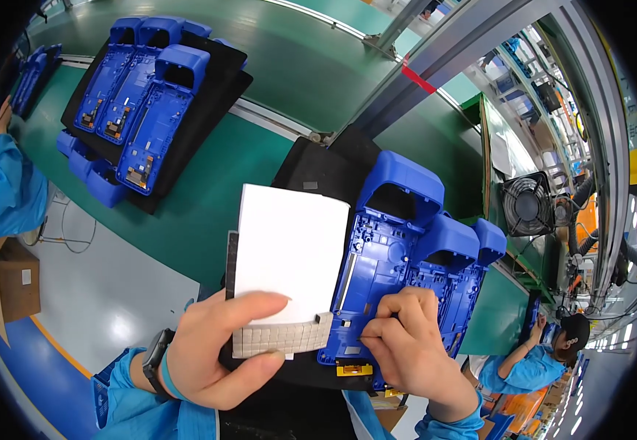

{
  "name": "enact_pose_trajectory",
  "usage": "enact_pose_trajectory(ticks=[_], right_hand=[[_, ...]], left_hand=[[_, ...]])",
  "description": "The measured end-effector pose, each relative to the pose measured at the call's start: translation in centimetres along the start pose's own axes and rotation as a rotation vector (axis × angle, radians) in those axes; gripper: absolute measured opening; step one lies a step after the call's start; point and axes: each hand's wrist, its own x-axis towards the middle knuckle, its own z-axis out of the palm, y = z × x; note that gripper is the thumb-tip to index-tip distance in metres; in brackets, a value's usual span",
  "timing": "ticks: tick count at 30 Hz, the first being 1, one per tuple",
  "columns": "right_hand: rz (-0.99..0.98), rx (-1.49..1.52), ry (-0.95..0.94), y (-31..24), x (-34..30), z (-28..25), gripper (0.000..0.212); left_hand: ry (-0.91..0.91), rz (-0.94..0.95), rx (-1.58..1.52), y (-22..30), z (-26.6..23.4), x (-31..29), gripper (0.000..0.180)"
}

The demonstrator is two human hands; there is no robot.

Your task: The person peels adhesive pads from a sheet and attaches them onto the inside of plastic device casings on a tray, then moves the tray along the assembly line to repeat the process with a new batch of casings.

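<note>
My left hand [212, 356] is closed on a white backing sheet [289, 253], thumb below and index finger across its face. Rows of small grey square pads [282, 338] cover the sheet's lower end, with one darker piece at their right corner. Just right of the sheet lies a blue plastic housing [378, 253], its inner side up, with a hooped top end. Over its lower part, my right hand [408, 341] is closed in a pinch, fingertips close to the housing's surface. Whatever those fingertips hold is too small to make out. A yellow-framed part [353, 370] sits at the housing's lower end.
More blue housings [454, 246] lie close on the right. Others [160, 121] rest on black mats upon the green bench [208, 183] at the far left. A metal post [436, 70] and a fan [527, 205] stand beyond. Co-workers in blue [6, 183] are at both sides.
</note>
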Motion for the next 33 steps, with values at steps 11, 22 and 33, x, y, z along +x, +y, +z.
enact_pose_trajectory(ticks=[11, 22, 33], right_hand=[[-0.032, -0.023, -0.02, 0.0, 0.1, -0.2, 0.019], [-0.048, -0.066, -0.007, -0.2, -0.1, 0.1, 0.02], [-0.022, 0.107, 0.167, 0.2, -0.5, -0.5, 0.026]], left_hand=[[-0.027, 0.021, 0.018, 0.1, 1.6, -0.7, 0.052], [-0.025, 0.016, 0.028, 0.1, 1.7, -0.9, 0.052], [-0.023, 0.054, 0.022, 0.5, 2.6, -0.6, 0.052]])
